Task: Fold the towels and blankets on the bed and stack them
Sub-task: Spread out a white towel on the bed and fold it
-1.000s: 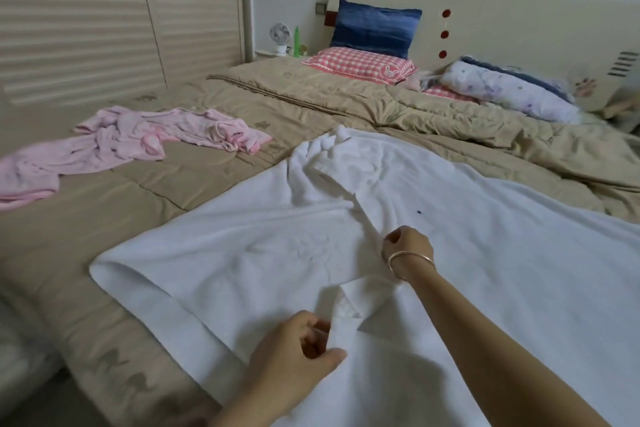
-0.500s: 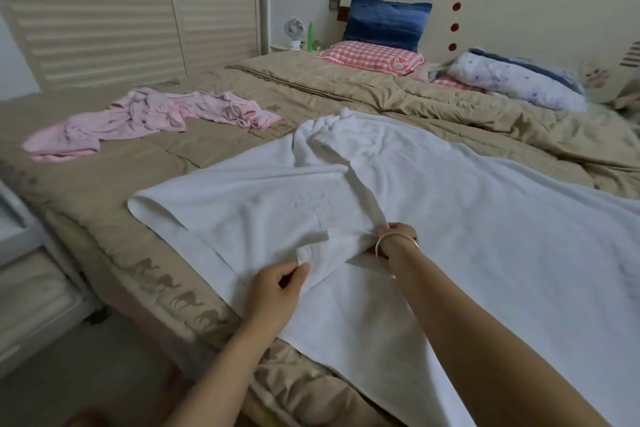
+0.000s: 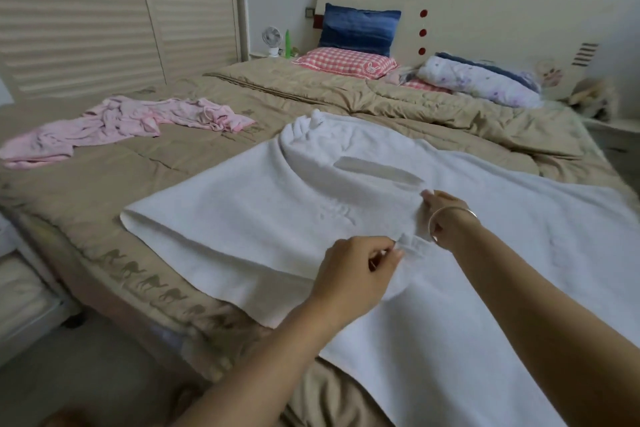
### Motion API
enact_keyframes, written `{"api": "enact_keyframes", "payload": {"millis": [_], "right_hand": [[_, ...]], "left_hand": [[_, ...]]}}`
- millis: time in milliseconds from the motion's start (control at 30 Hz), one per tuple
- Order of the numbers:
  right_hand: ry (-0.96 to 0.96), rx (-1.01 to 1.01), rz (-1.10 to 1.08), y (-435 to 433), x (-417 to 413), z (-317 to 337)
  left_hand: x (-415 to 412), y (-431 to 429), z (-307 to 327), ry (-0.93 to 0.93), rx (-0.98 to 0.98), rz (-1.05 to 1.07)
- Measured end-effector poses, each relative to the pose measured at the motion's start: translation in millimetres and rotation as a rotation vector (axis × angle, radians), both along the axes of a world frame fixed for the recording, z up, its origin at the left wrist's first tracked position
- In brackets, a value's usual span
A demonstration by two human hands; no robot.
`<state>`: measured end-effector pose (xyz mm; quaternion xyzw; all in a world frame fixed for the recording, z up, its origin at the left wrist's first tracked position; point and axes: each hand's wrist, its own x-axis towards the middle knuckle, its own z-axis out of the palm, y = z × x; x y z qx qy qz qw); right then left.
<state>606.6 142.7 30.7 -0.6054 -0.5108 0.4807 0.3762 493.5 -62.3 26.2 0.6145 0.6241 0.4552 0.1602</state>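
The left hand [image 3: 353, 274] pinches a small corner [image 3: 414, 246] of the white towel [image 3: 242, 218] between thumb and forefinger, a narrow grip. Just beside it, on the side toward the checked pillow [image 3: 343, 61], the right hand [image 3: 441, 215], with a bracelet [image 3: 450, 215] at the wrist, has its fingers curled on the edge of the same flap.

One second ago the two hands were more apart, and the corner lay lower, farther from the pillow. Now the corner is lifted and brought close to the right hand, so the folded flap is drawn flatter across the towel. I judge that the person is straightening the first fold; the towel is not yet folded small, and nothing is stacked.

The white towel lies wide over the tan quilt [image 3: 86, 191], on the near side of the pillow. The pink towel [image 3: 121, 125] lies crumpled on the quilt, left of the pillow and nearer to the person, untouched.
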Motion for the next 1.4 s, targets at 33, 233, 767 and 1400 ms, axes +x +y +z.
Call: {"api": "enact_keyframes", "payload": {"millis": [33,233,767,1400], "right_hand": [[-0.018,0.049,-0.020,-6.1,21.9,6.2],[-0.080,0.124,-0.219,-38.8,178.4,-12.2],[-0.391,-0.095,0.063,-79.8,218.5,-70.0],[-0.499,0.066,0.066,-165.4,410.3,-40.8]], "left_hand": [[18.3,1.1,2.0,-0.019,-0.021,-0.051],[107.2,-1.9,-10.5,-0.071,-0.163,-0.304],[162.8,-43.3,-61.4,0.179,-0.201,-0.270],[335.1,-82.3,-53.2,0.346,0.012,-0.723]]}}
